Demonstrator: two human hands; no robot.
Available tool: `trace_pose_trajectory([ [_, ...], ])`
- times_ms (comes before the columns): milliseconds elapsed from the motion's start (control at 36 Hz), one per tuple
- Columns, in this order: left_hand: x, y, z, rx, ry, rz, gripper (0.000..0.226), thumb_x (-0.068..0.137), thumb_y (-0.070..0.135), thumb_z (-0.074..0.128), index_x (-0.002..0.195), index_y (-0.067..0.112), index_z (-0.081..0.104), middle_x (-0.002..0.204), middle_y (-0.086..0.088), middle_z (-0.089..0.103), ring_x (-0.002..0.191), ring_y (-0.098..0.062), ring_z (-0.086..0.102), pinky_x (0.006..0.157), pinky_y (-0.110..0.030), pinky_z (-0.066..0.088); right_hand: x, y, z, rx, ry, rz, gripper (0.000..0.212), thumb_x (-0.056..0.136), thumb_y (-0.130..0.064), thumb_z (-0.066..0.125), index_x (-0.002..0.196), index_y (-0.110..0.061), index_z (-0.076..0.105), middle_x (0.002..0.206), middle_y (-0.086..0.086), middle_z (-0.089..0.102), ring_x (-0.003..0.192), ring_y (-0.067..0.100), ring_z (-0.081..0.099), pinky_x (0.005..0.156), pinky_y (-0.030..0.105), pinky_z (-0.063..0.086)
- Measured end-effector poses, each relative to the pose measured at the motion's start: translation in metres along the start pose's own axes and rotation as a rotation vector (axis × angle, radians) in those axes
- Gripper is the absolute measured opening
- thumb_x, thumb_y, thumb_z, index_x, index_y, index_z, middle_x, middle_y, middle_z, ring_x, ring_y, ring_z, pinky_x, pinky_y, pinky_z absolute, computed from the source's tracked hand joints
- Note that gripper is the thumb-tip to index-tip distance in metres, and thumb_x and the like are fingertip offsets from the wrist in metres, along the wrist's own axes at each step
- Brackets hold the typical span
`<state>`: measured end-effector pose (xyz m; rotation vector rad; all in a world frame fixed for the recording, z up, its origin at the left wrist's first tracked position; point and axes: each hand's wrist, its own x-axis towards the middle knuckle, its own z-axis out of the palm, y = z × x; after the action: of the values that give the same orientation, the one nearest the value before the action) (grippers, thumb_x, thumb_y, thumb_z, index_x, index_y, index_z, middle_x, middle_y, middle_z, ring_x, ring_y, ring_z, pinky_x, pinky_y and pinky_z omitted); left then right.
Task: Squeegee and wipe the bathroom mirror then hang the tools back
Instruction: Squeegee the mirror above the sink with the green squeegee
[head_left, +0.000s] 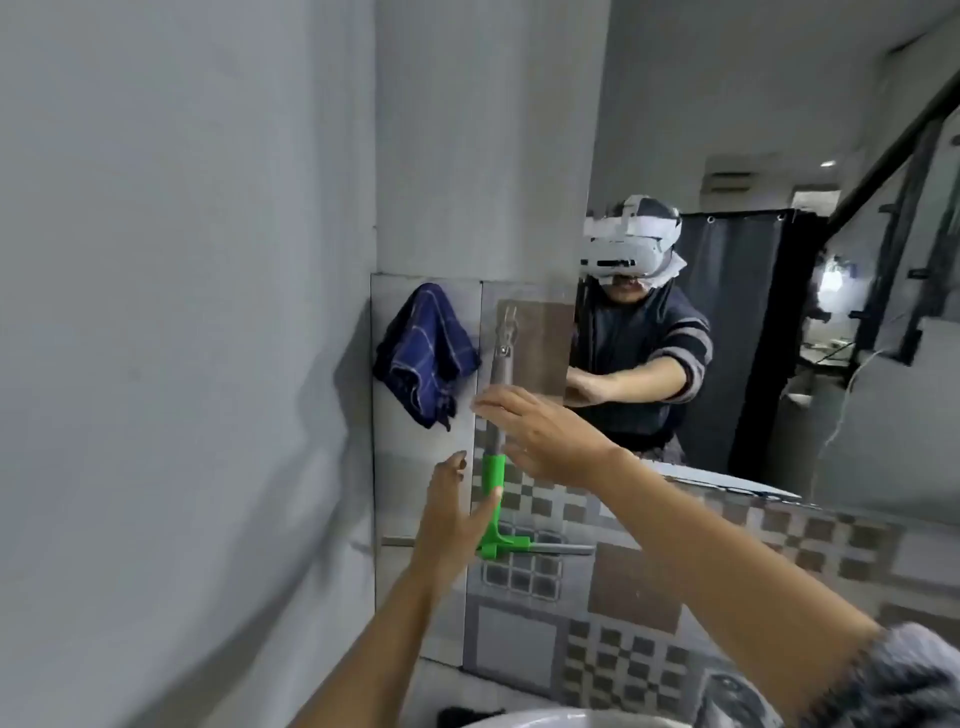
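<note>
A squeegee (492, 470) with a grey handle and a green neck hangs upright from a hook on the tiled wall, its blade at the bottom pointing right. A dark blue checked cloth (423, 353) hangs on the wall to its left. The mirror (753, 156) fills the upper right and reflects a person wearing a headset. My right hand (545, 441) is spread flat in front of the squeegee handle, fingers apart, holding nothing. My left hand (457, 525) is open beside the green neck, fingers extended, just left of it.
A plain grey wall takes up the left half of the view. Patterned checker tiles (623, 613) cover the wall below the mirror. A white basin rim (530, 719) shows at the bottom edge. My right sleeve (893, 680) is grey and fuzzy.
</note>
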<state>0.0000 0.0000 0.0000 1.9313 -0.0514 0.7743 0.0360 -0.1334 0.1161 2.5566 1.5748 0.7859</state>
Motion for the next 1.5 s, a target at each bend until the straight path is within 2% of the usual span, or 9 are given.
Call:
trace_pose_trajectory([
  [111,0.001,-0.011,0.010,-0.044,-0.087,-0.086,0.046,0.083,0.027,0.065,0.123,0.018,0.043,0.114,0.005,0.051,0.104,-0.010,0.051,0.071,0.000,0.038,0.006,0.004,0.012,-0.044,-0.080,-0.036,0.052,0.090,-0.013,0.050,0.140,-0.011,0.035,0.145,0.004,0.036,0.136,0.020,0.028,0.111,0.033,0.028],
  [250,0.002,-0.022,0.021,-0.067,-0.178,-0.116,0.026,0.086,0.022,0.063,0.107,0.018,0.049,0.100,-0.005,0.063,0.088,-0.016,0.062,0.078,-0.028,0.054,0.005,0.010,0.027,-0.147,-0.056,-0.098,0.044,0.087,-0.009,0.056,0.131,-0.011,0.050,0.137,0.006,0.048,0.135,0.021,0.032,0.114,0.029,0.017],
  [389,-0.003,-0.020,0.017,-0.113,-0.124,-0.118,0.025,0.085,0.015,0.064,0.106,0.019,0.052,0.094,0.004,0.061,0.079,-0.001,0.059,0.067,-0.009,0.048,0.006,0.012,0.030,-0.165,-0.035,-0.100,0.041,0.085,-0.012,0.058,0.126,-0.013,0.055,0.134,0.004,0.051,0.134,0.020,0.033,0.112,0.025,0.009],
  [583,-0.018,-0.010,-0.008,-0.092,-0.143,-0.086,0.034,0.084,0.015,0.065,0.117,0.011,0.054,0.097,0.003,0.062,0.079,-0.002,0.059,0.066,-0.003,0.046,0.007,0.000,0.016,-0.135,-0.005,-0.123,0.037,0.081,-0.019,0.067,0.117,-0.011,0.062,0.126,0.005,0.057,0.129,0.022,0.041,0.110,0.025,0.016],
  [917,-0.043,0.034,-0.047,-0.104,-0.248,0.040,0.029,0.086,0.016,0.061,0.115,0.017,0.057,0.097,-0.002,0.066,0.085,-0.012,0.062,0.073,-0.012,0.049,-0.028,-0.031,-0.036,-0.248,0.143,-0.176,0.035,0.066,-0.025,0.080,0.098,-0.014,0.070,0.101,0.003,0.069,0.102,0.024,0.063,0.095,0.038,0.047],
  [1083,-0.039,0.080,-0.059,0.031,-0.366,0.221,0.046,0.085,0.014,0.063,0.129,0.012,0.049,0.111,0.005,0.059,0.098,-0.009,0.057,0.083,-0.009,0.045,-0.080,-0.028,-0.072,-0.332,0.212,-0.049,0.029,0.077,-0.039,0.069,0.096,-0.017,0.067,0.099,0.001,0.067,0.097,0.023,0.062,0.082,0.036,0.048],
  [1222,-0.019,0.124,-0.053,0.241,-0.361,0.487,0.046,0.084,0.014,0.064,0.128,0.018,0.051,0.114,-0.004,0.066,0.094,-0.017,0.063,0.085,-0.040,0.053,-0.123,-0.023,-0.100,-0.267,0.267,0.103,0.028,0.077,-0.032,0.072,0.094,-0.011,0.065,0.094,0.006,0.063,0.084,0.026,0.061,0.071,0.034,0.048],
  [1361,0.000,0.181,-0.041,0.387,-0.304,0.809,0.045,0.082,-0.003,0.059,0.124,0.011,0.054,0.121,-0.008,0.062,0.104,-0.019,0.061,0.094,-0.029,0.047,-0.151,-0.019,-0.121,-0.130,0.398,0.319,0.032,0.079,-0.029,0.070,0.098,-0.006,0.058,0.098,0.008,0.058,0.074,0.027,0.059,0.054,0.033,0.048],
  [1500,0.023,0.224,-0.027,0.416,-0.319,1.005,0.042,0.079,0.001,0.065,0.120,0.007,0.056,0.116,-0.010,0.064,0.109,-0.022,0.060,0.101,-0.038,0.043,-0.164,-0.014,-0.134,-0.030,0.547,0.464,0.031,0.083,-0.027,0.066,0.105,-0.009,0.054,0.103,0.008,0.056,0.083,0.024,0.057,0.071,0.039,0.051],
])
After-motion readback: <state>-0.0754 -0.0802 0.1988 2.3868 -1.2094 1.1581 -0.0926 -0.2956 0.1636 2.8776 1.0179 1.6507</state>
